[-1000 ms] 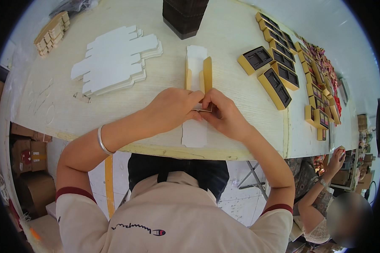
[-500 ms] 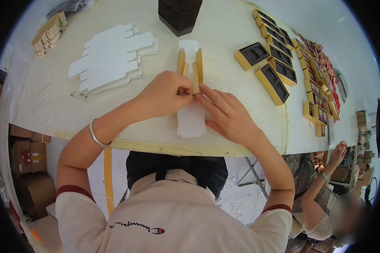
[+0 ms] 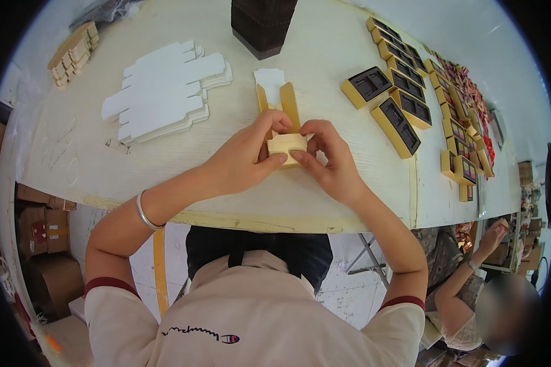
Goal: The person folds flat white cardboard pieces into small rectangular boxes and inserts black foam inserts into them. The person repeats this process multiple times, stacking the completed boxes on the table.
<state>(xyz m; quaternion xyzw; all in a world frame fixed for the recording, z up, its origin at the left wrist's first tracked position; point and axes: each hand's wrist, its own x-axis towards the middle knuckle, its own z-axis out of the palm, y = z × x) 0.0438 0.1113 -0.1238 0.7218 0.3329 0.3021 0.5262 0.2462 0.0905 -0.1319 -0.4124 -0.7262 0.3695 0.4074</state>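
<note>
At the person's twelve o'clock on the pale surface (image 3: 122,177), a half-folded gold-and-white cardboard box (image 3: 288,144) shows raised gold side walls, its white flap flat toward twelve. Left hand (image 3: 248,150) and right hand (image 3: 332,160) each have a grip pinching its folded-up gold six-o'clock end.

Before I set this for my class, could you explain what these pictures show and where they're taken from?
There is no machine here: a person works with two bare hands. The view comes from a wide fisheye camera on that person's head, looking down, so straight edges bend. The left hand and right hand pinch the near end of a partly folded gold carton. On the table lie flat white blanks, a dark stack and gold boxes with dark inserts.
</note>
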